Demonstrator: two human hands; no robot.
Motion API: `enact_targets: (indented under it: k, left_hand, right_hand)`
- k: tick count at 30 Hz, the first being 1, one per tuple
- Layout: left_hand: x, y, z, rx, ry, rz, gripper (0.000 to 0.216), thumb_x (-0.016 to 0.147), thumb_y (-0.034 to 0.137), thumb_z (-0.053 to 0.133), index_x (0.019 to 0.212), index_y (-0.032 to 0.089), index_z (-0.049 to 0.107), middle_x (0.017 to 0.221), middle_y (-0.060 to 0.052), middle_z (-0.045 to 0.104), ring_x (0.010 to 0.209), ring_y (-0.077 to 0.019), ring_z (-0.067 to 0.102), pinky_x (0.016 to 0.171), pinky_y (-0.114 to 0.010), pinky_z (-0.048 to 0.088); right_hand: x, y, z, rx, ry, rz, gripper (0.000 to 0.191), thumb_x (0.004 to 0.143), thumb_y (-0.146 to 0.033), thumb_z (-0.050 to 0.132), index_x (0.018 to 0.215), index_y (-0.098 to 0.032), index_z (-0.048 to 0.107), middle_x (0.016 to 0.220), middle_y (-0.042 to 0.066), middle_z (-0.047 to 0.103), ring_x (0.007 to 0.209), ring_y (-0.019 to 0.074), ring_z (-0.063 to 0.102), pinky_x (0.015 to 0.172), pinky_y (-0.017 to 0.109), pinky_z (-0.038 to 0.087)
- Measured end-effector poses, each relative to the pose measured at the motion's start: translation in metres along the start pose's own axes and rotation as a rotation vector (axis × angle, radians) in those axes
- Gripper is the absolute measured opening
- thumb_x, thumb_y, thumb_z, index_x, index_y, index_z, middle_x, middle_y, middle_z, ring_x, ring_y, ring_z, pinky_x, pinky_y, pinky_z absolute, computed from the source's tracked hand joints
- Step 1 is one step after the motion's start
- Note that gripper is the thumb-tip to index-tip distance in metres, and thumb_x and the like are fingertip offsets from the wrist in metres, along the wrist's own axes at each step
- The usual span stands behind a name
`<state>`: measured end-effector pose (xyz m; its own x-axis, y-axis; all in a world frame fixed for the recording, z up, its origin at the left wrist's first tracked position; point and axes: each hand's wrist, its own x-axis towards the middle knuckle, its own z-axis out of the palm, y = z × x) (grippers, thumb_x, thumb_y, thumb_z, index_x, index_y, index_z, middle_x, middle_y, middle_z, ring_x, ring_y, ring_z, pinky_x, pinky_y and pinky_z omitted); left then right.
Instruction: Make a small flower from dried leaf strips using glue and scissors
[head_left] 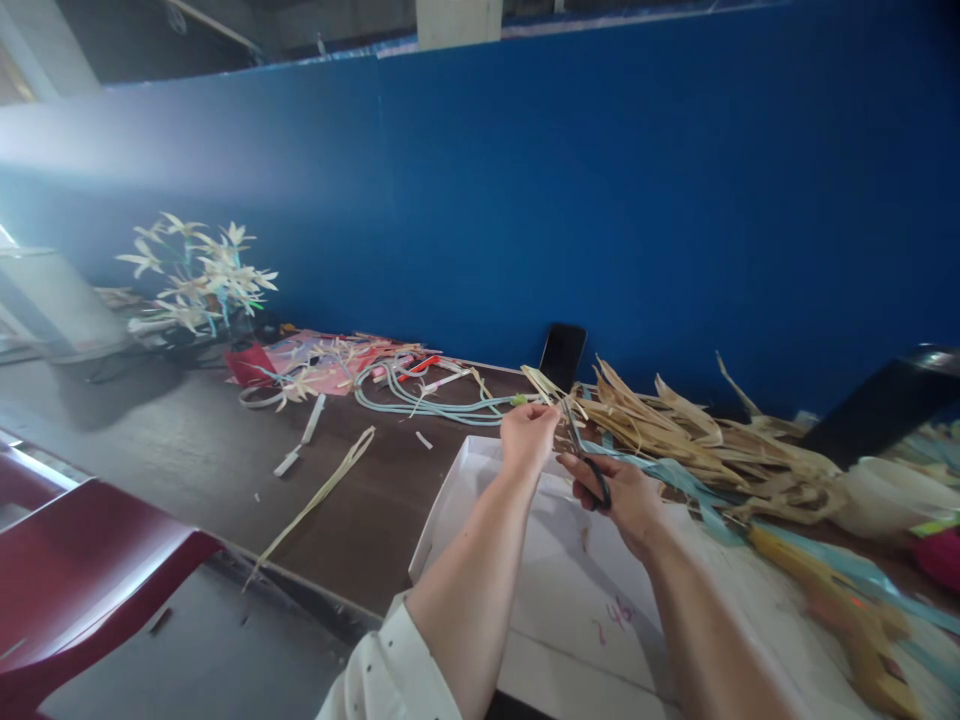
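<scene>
My left hand (527,432) is closed in a pinch on a thin pale dried-leaf strip (541,384) that fans out above its fingers. My right hand (619,497) grips black-handled scissors (581,445), whose blades point up toward the strip just right of the left hand. Both hands hover over a white shallow box (480,500) on the dark wooden table (360,500). A heap of dried corn-husk leaves (697,435) lies right behind them.
A black phone (562,355) leans against the blue wall. Light-blue cords (427,400) and pink sheets (330,360) lie at centre left, a husk-flower bouquet (199,270) at far left. Loose strips (322,490), a white bowl (889,495), a dark red chair (82,590) at lower left.
</scene>
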<state>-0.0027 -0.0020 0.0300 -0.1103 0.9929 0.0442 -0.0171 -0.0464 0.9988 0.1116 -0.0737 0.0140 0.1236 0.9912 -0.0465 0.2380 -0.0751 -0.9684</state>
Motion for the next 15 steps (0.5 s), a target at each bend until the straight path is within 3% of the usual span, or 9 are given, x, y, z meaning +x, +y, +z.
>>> enact_targets:
  k: [7,15]
  left_hand:
    - [0.0,0.0,0.0,-0.004,0.004,0.004,0.02,0.063,0.035,0.061,0.064,0.016,0.066,0.055,0.0,0.058,0.055,-0.0116,0.052,0.055,-0.022,0.038]
    - [0.001,-0.001,0.0,-0.025,0.034,0.037,0.015,0.063,0.03,0.059,0.065,0.017,0.067,0.062,-0.001,0.063,0.06,-0.0127,0.055,0.058,-0.022,0.04]
  right_hand:
    - [-0.003,-0.005,0.0,-0.008,-0.023,-0.037,0.035,0.069,-0.05,0.063,0.074,-0.016,0.064,0.056,0.0,0.054,0.049,0.0102,0.046,0.048,0.023,0.034]
    - [-0.005,-0.01,0.004,-0.005,-0.053,-0.031,0.046,0.068,-0.05,0.065,0.099,-0.015,0.064,0.069,0.004,0.062,0.063,0.0152,0.054,0.059,0.027,0.04]
